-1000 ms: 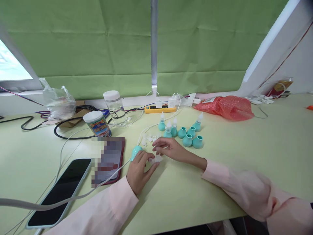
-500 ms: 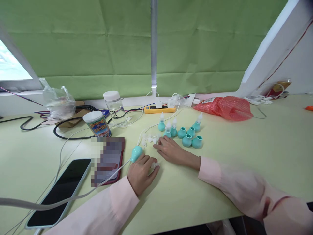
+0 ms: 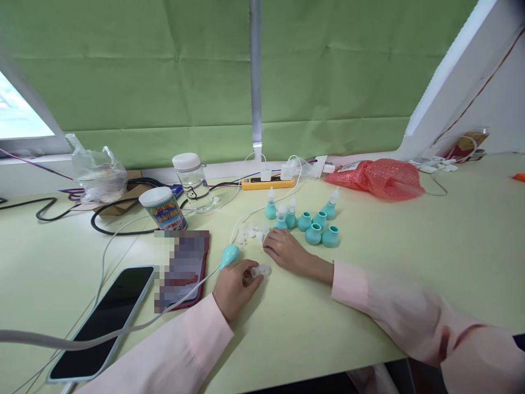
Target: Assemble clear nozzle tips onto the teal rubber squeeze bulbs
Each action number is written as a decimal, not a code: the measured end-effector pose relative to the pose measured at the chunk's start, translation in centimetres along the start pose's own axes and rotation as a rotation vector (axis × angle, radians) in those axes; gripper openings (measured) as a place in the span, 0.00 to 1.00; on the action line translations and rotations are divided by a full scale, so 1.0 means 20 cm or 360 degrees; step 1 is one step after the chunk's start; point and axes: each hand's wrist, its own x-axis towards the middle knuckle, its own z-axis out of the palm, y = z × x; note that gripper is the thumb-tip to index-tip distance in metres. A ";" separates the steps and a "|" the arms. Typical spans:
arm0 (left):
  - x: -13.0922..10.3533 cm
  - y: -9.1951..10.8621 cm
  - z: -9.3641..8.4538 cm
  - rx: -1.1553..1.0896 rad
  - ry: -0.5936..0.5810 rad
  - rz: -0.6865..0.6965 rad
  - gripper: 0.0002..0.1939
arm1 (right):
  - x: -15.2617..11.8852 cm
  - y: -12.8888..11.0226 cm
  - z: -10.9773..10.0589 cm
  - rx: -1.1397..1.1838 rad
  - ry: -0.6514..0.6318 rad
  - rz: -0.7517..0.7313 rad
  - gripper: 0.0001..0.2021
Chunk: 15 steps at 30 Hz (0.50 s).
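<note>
My left hand [image 3: 238, 287] pinches a small clear plastic piece [image 3: 261, 270] between thumb and fingers, just above the table. Beside that hand lies a teal bulb [image 3: 229, 255] on its side. My right hand [image 3: 287, 251] rests with fingers bent together at the edge of a cluster of small white and clear parts [image 3: 251, 233]; what its fingertips hold is hidden. Beyond it stand teal bulbs with clear nozzles [image 3: 291, 214] and several open teal bulbs [image 3: 314, 234].
A dark phone [image 3: 102, 323] and a red-edged phone [image 3: 184, 271] lie at left, crossed by a white cable. Behind are a printed can [image 3: 164, 210], a clear jar [image 3: 193, 189], a yellow power strip [image 3: 267, 183] and red bubble wrap [image 3: 381, 179].
The clear piece shows more fully at my left fingertips, and the left fingers have curled in. My right fingers have drawn closer together by the small parts.
</note>
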 end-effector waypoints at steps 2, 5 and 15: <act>0.00 0.00 0.00 -0.0046 0.0009 -0.0039 0.08 | 0.00 -0.01 -0.02 0.0062 0.0049 -0.0030 0.07; 0.00 -0.01 0.00 -0.0190 0.0074 -0.0125 0.08 | 0.00 -0.05 -0.06 0.0399 0.0162 -0.0105 0.04; 0.01 0.00 -0.01 -0.0503 0.0184 -0.0291 0.11 | 0.00 -0.13 -0.12 0.0967 0.0320 -0.0150 0.03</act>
